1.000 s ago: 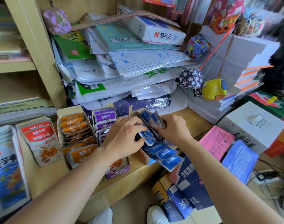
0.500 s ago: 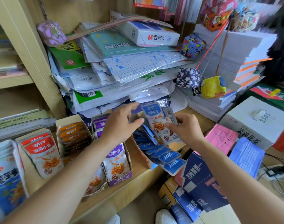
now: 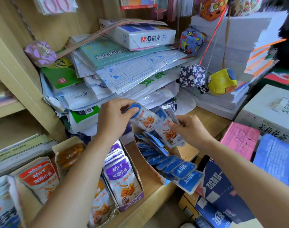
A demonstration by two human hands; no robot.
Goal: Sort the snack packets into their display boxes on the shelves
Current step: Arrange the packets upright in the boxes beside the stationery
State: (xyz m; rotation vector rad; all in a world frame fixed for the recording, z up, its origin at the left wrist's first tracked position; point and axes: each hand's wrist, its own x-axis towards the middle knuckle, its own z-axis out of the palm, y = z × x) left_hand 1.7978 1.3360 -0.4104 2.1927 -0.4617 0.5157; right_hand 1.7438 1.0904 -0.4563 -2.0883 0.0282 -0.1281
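Observation:
My left hand (image 3: 114, 119) pinches the blue top of one blue snack packet (image 3: 145, 120), lifted above the shelf. My right hand (image 3: 189, 130) grips a small bunch of blue packets (image 3: 171, 137) beside it. Below them the blue display box (image 3: 142, 163) lies tipped toward the shelf edge, with several blue packets (image 3: 178, 170) spilling out over the edge. Left of it stand the purple packet box (image 3: 124, 181), the orange packet box (image 3: 69, 157) and the red packet box (image 3: 40, 180).
A tall pile of bagged paper and notebooks (image 3: 117, 73) fills the shelf behind the boxes. Fabric cubes (image 3: 221, 83) hang on strings at the right. A white carton (image 3: 270, 111) and pink and blue paper packs (image 3: 239, 139) sit right; dark blue boxes (image 3: 222, 191) below.
Both hands rose from the blue box with packets. My left hand now pinches one packet apart from the bunch in my right hand. The view moved closer.

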